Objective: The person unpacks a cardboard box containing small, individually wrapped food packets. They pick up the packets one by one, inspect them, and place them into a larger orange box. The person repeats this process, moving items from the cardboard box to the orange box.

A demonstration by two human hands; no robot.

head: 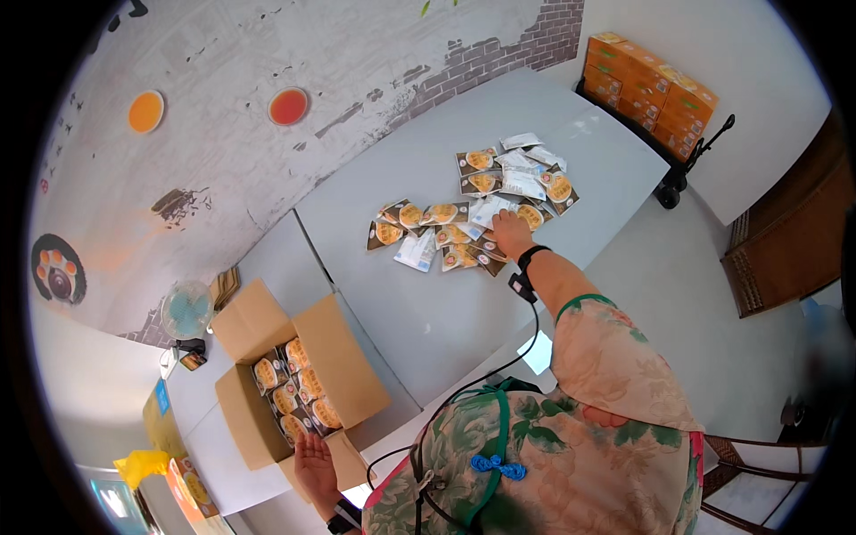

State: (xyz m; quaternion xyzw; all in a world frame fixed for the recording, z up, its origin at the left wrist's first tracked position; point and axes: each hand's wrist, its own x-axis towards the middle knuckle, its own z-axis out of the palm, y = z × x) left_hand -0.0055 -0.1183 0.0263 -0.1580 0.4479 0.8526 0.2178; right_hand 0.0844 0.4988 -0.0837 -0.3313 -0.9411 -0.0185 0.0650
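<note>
My right hand [513, 234] reaches into a loose pile of flat food packets, its fingers down over a white-sided packet [493, 209]. Whether the fingers have closed on it cannot be made out. Some packets lie with a brown-and-yellow printed front up, like the packet [560, 189] at the pile's right; others show a white back. My left hand [315, 465] is palm up with its fingers extended and holds nothing. It is at the near side of an open cardboard box [251, 418], where rows of similar packets [309, 384] stand front up.
Grey tables [401, 321] run along a printed wall. To the left are a small fan [187, 309], a phone [193, 361], a yellow bag [142, 468] and an orange carton [190, 488]. Orange boxes [645, 93] are stacked on a wheeled cart [669, 195]. A black cable [461, 391] crosses my front.
</note>
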